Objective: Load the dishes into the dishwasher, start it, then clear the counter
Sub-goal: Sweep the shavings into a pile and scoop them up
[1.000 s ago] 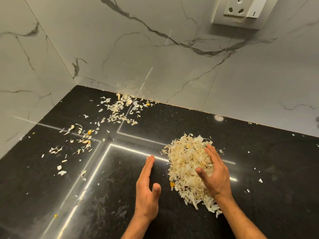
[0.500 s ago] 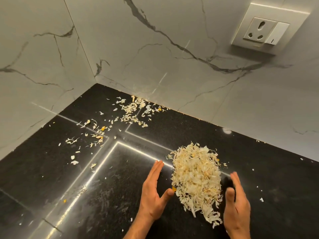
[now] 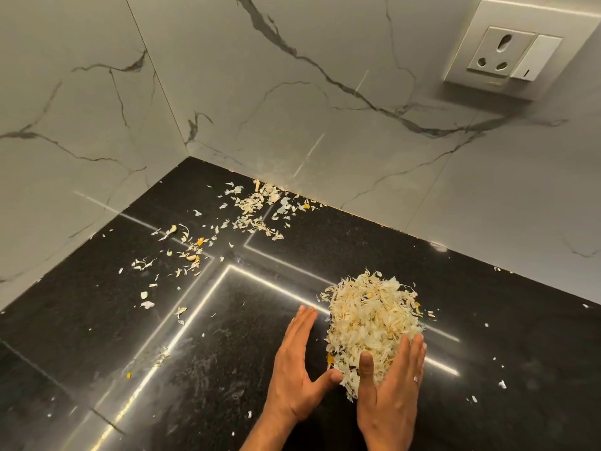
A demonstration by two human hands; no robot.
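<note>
A heap of pale, papery peel scraps (image 3: 370,317) lies on the black polished counter (image 3: 97,336). My right hand (image 3: 390,392) presses flat against the near right side of the heap, fingers straight. My left hand (image 3: 297,369) stands on its edge just left of the heap, fingers straight, its thumb tip touching the heap's near end. Neither hand holds anything. More loose peel scraps (image 3: 257,206) are strewn toward the back corner, and a thinner scatter of scraps (image 3: 188,252) lies to the left.
Marble-patterned walls (image 3: 292,102) close the counter at the back and left, meeting in a corner. A white wall socket with a switch (image 3: 507,50) sits at the upper right. Small white flecks (image 3: 502,384) dot the counter right of the heap.
My right hand left the top of the heap, swung out to its right, and now presses in against its near right side. My left hand stayed beside the heap. The view shifted.
</note>
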